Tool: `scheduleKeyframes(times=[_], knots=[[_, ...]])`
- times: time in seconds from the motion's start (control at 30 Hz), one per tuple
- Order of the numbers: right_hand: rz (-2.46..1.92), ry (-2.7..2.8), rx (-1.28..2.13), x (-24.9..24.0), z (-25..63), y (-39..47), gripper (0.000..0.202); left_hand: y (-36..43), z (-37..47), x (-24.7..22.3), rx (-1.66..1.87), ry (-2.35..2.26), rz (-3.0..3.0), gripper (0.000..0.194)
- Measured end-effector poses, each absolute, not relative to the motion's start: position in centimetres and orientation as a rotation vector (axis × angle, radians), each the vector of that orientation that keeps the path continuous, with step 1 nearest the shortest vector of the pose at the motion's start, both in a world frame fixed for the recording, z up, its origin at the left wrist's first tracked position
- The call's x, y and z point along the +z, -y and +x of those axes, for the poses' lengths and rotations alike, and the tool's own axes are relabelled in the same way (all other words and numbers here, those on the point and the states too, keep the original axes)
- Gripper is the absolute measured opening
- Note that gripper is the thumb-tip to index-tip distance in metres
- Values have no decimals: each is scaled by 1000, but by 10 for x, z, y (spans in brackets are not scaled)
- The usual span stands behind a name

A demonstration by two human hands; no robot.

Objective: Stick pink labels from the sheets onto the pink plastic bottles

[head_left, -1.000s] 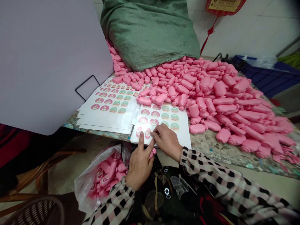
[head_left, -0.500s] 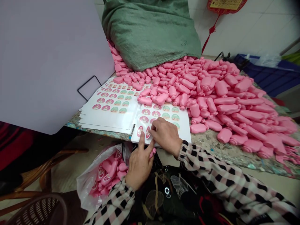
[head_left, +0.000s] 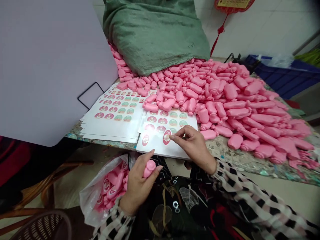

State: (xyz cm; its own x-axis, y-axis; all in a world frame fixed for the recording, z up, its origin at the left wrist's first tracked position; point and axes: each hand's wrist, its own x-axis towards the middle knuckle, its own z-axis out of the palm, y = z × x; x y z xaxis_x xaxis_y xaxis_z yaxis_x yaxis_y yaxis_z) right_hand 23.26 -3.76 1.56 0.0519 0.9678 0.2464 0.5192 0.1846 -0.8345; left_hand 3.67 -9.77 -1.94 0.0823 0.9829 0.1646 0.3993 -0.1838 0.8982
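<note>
My left hand (head_left: 141, 181) is curled round a pink bottle (head_left: 149, 168), just off the table's front edge. Between the thumb and forefinger of my right hand (head_left: 193, 145) is an oval pink sticker (head_left: 166, 137), held over the front sticker sheet (head_left: 156, 146). Another oval sticker (head_left: 145, 140) lies on that sheet's front left, below rows of pink and green stickers. To its left is a fanned stack of sticker sheets (head_left: 112, 128). A large heap of pink bottles (head_left: 235, 100) lies behind and to the right of the sheets.
A green sack (head_left: 155, 36) rests on the heap. Below the table, a clear plastic bag (head_left: 87, 200) holds pink bottles with stickers. At the lower left is a brown basket (head_left: 42, 226). A grey panel (head_left: 50, 66) fills the upper left; a blue crate (head_left: 282, 78) is at right.
My right hand has lifted the sticker and moved right, away from the other oval. My left hand has drawn back off the sheet, bringing the bottle into clearer view. The view has shifted slightly.
</note>
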Motion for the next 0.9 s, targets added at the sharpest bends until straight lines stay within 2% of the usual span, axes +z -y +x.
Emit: scheduleKeyframes(times=[0.13,0.23,0.5,0.73,0.9], knots=[[-1302,1537,815,30,229,51,21,81,51,6,996,-983,692,43],[-1243,1596,829,39,226,59,19,61,66,13,836,-737,304,39],[-1295,1669,817,35,236,69,18,48,87,8,767,-610,298,35],[-1294,1736,825,33,238,71,16,48,88,7,773,-611,360,46],[-1272,1737,818,29,237,70,15,47,88,7,778,-595,363,44]])
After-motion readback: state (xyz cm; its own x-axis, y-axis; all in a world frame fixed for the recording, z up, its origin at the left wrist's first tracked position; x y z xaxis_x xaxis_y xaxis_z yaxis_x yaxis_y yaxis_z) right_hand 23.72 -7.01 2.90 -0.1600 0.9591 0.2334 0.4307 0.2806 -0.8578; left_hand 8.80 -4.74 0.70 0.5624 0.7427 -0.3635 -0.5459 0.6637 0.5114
